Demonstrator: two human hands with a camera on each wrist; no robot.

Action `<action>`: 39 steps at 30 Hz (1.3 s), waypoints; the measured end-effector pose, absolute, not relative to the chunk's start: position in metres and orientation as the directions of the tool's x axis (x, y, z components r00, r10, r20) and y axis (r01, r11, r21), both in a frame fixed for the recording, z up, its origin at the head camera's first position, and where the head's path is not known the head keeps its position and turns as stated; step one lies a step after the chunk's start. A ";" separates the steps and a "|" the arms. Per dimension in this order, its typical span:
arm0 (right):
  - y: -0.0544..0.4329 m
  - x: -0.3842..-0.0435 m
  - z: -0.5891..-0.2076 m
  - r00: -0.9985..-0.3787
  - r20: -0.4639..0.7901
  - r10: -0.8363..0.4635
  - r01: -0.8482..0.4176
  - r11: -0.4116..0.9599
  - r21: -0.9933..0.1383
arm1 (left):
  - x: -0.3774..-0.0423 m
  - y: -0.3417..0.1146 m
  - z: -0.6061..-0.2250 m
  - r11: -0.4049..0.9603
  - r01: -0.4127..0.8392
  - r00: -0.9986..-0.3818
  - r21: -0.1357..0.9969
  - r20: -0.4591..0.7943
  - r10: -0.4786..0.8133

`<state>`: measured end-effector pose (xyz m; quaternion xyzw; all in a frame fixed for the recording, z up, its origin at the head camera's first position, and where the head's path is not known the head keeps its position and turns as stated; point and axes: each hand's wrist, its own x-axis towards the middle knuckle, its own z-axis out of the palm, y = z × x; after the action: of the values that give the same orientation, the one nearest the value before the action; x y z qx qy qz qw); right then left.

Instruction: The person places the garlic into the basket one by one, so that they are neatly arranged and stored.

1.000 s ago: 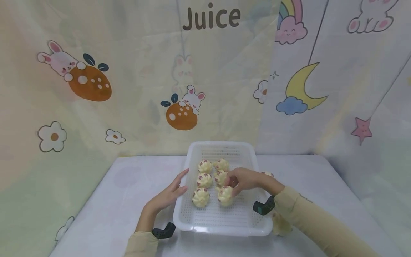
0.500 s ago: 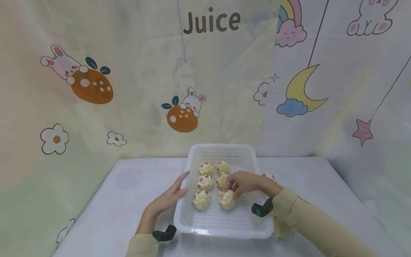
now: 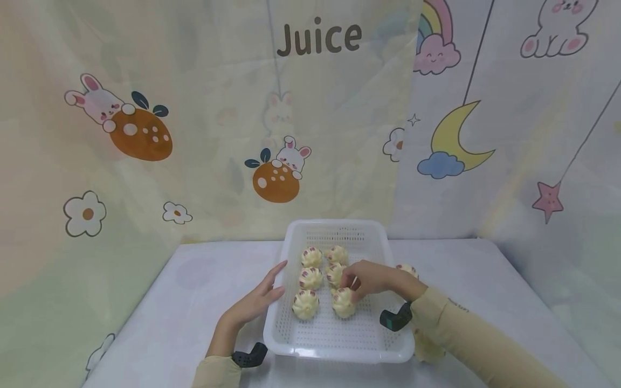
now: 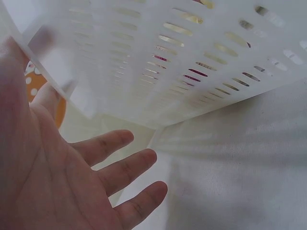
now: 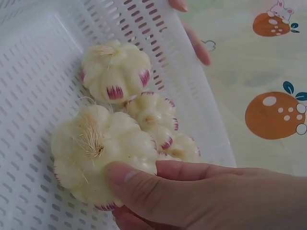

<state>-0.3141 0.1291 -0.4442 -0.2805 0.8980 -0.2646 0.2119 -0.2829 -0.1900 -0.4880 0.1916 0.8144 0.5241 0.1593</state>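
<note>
Several garlic bulbs, cream with purple streaks, sit in two columns in a white perforated plastic basket point(image 3: 339, 353). With thumb and fingers, my right hand point(image 3: 371, 279) pinches the nearest garlic bulb point(image 3: 343, 303) of the right column. The right wrist view shows this held garlic bulb point(image 5: 103, 155) with its dry roots towards the camera and other bulbs beyond it. At the basket's left side, my left hand point(image 3: 249, 307) touches the rim with its thumb and index finger. Its other fingers point(image 4: 127, 170) extend loosely outside the wall in the left wrist view.
The basket stands on a white-covered table point(image 3: 194, 302). Right of it, partly hidden by my right arm, lie another garlic bulb point(image 3: 407, 269) and a pale yellowish thing point(image 3: 428, 347). A printed cloth backdrop point(image 3: 339, 178) hangs behind the table.
The whole head view has shifted slightly, so everything appears a little lower. My right hand stays on the same garlic bulb and my left hand stays at the rim.
</note>
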 end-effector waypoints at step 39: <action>0.128 -0.312 -0.451 -0.776 -0.118 -0.620 -0.455 0.679 -0.577 | -0.282 -0.188 -0.488 0.349 0.145 -0.864 0.926 -0.053 0.500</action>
<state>-0.3125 0.1283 -0.4509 -0.2975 0.9031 -0.2686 0.1540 -0.2819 -0.1883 -0.4882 0.2005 0.8042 0.5343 0.1661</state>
